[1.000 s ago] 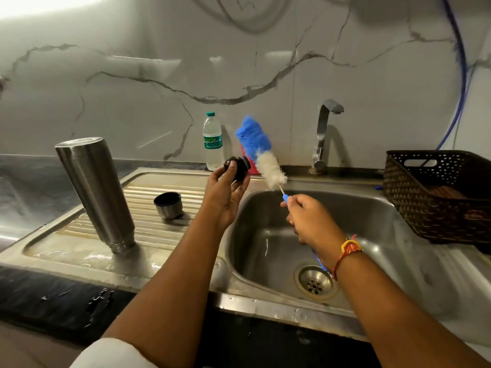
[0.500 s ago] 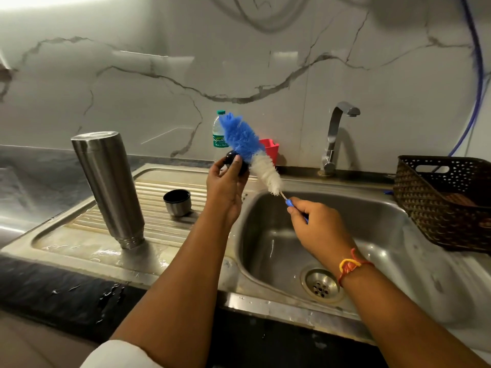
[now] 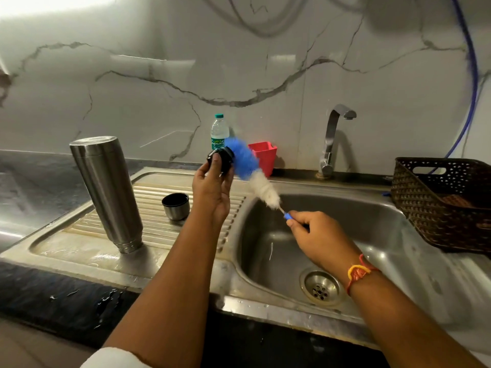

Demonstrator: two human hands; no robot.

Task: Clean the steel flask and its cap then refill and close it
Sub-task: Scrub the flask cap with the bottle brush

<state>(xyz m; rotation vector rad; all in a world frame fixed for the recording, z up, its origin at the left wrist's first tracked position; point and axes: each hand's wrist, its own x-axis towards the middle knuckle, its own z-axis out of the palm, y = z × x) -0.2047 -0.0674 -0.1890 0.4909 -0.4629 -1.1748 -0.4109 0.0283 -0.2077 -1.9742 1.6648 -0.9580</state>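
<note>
L hand (image 3: pixel 212 188) holds black cap (image 3: pixel 221 158) up; R hand (image 3: pixel 320 239) grips brush (image 3: pixel 261 183) handle, blue bristles touching cap at its 3 o'clock. Steel flask (image 3: pixel 106 192) stands on drainboard (image 3: pixel 159 228), 9 o'clock from L hand.

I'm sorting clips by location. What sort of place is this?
Probably a home kitchen: a steel sink with a ribbed drainboard, a tap before a marble-look wall, and a flask on the drainboard. The left hand holds a black cap, the right hand a brush.
</note>
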